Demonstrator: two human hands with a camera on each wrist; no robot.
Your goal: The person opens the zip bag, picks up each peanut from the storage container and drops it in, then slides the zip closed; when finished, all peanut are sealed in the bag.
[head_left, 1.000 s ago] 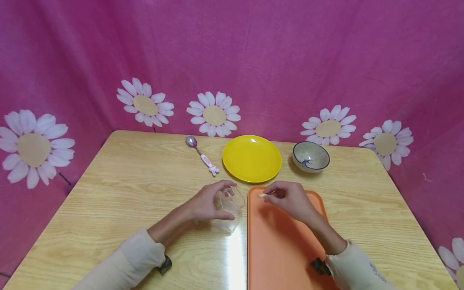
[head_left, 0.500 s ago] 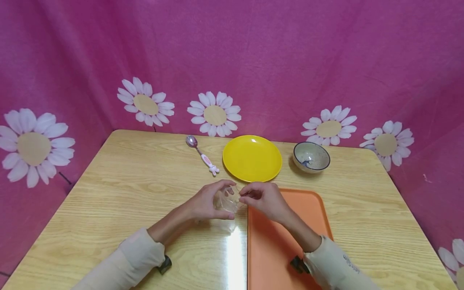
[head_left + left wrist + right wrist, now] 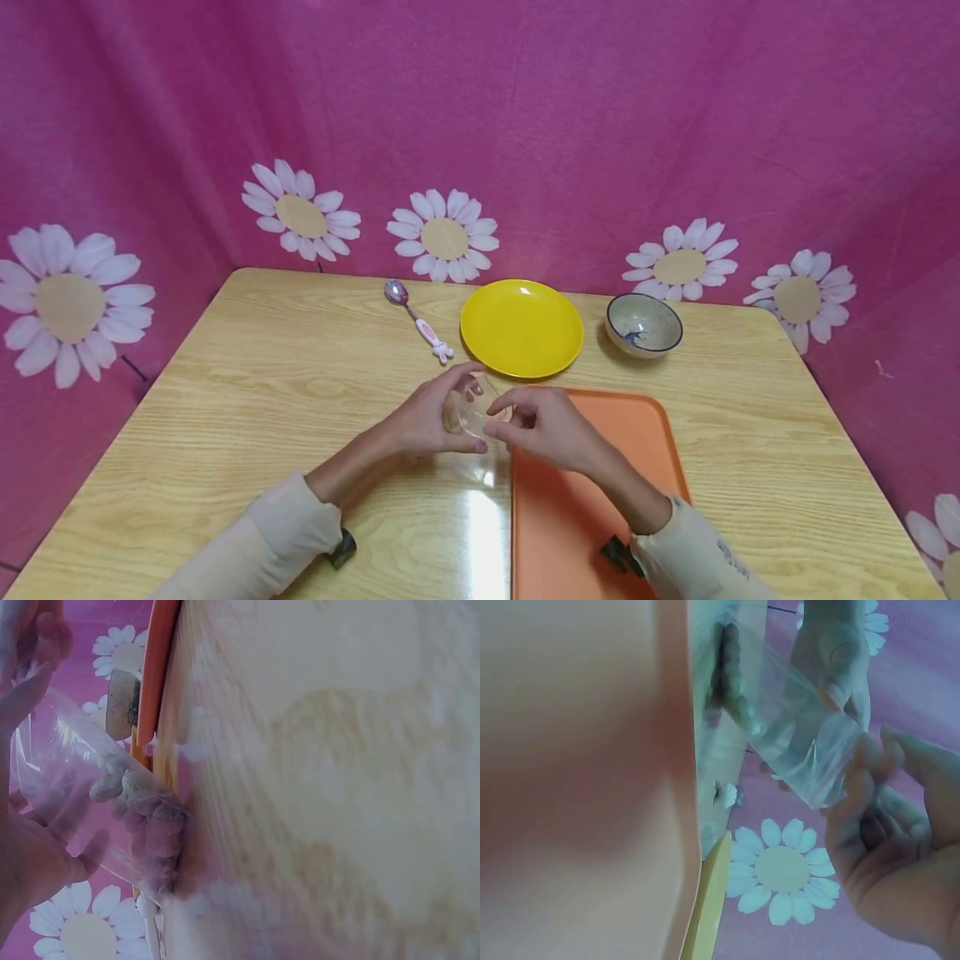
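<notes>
A clear plastic bag (image 3: pixel 67 742) with several unshelled peanuts (image 3: pixel 139 791) in its bottom stands upright on the table. My left hand (image 3: pixel 427 417) holds it from the left side, fingers and thumb spread round it. At the bag's mouth is my right hand (image 3: pixel 551 425), with a small gap between index fingertip and thumb and no peanut showing between them. In the right wrist view, this hand (image 3: pixel 892 832) has its other fingers loosely bent, right at the rim of the bag (image 3: pixel 810 742).
An orange tray (image 3: pixel 558 525) lies under the right forearm. Behind the hands are a yellow plate (image 3: pixel 521 327), a spoon with a rabbit handle (image 3: pixel 426 330) and a patterned bowl (image 3: pixel 643 325). A pink curtain (image 3: pixel 525 125) with daisies hangs along the far table edge.
My right hand has moved left from over the tray to the bag's mouth. The small pale piece it pinched a second ago no longer shows between its fingertips. My left hand stays round the bag.
</notes>
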